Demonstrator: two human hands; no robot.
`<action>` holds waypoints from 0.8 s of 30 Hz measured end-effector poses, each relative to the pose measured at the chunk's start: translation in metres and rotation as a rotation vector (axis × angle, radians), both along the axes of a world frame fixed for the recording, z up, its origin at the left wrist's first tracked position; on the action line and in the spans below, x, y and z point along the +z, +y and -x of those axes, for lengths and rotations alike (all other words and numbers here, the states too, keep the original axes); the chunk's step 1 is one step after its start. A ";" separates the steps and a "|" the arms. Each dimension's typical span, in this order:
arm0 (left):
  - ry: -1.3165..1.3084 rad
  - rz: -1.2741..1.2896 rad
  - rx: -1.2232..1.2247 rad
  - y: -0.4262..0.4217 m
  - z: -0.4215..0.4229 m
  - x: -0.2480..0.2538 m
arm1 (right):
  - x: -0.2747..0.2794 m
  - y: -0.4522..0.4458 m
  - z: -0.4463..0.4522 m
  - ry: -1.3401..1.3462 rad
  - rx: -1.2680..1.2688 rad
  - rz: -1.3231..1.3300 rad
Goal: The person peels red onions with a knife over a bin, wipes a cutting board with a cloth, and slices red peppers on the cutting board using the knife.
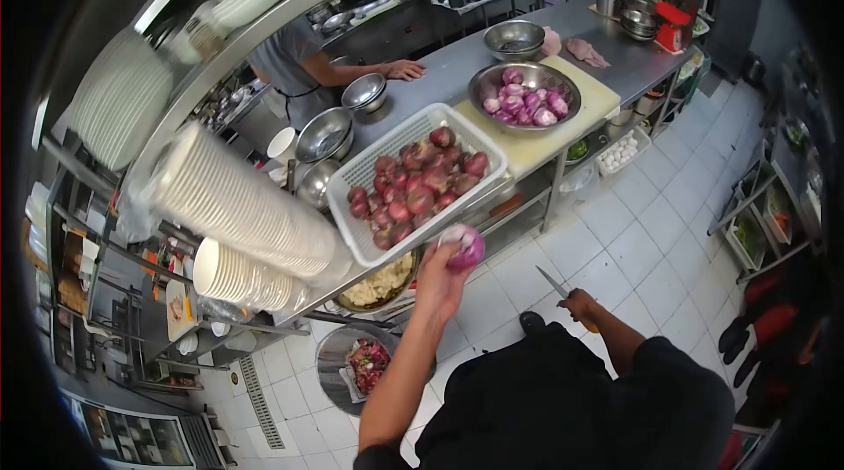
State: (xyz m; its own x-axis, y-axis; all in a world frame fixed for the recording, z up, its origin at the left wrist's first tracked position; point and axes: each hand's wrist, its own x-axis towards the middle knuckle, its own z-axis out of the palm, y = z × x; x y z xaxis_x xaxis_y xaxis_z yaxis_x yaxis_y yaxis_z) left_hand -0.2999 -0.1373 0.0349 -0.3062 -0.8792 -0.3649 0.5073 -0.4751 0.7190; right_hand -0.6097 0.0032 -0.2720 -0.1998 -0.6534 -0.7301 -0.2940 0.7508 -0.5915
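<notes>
My left hand (440, 278) is closed around a peeled red onion (465, 247), held up near the front edge of the counter. Away to the right, low over the floor, my right hand (578, 306) grips a knife (554, 281) with its blade pointing up and left. Just beyond the onion sits a white plastic basket (352, 237) full of unpeeled red onions (420, 180). A metal bowl (563, 83) of peeled red onions (527, 102) rests on a pale cutting board (598, 101) to the right.
Below the counter, a round bin (330, 364) contains onion skins (369, 363). Stacked paper bowls (237, 206) and a shelf of plates (123, 101) crowd the left. Across the counter, a person (299, 57) rests a hand beside metal bowls (363, 92). Right, racks (756, 215) border the tiled floor.
</notes>
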 end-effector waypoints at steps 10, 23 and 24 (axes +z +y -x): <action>-0.150 0.098 -0.104 -0.188 0.205 0.009 | -0.022 0.021 0.100 -0.087 -0.378 -0.013; -0.465 0.364 -0.058 -0.212 0.253 0.023 | -0.051 0.024 0.138 0.386 0.647 0.149; -0.535 0.402 -0.085 -0.206 0.240 0.015 | -0.048 0.015 0.139 0.339 0.590 0.095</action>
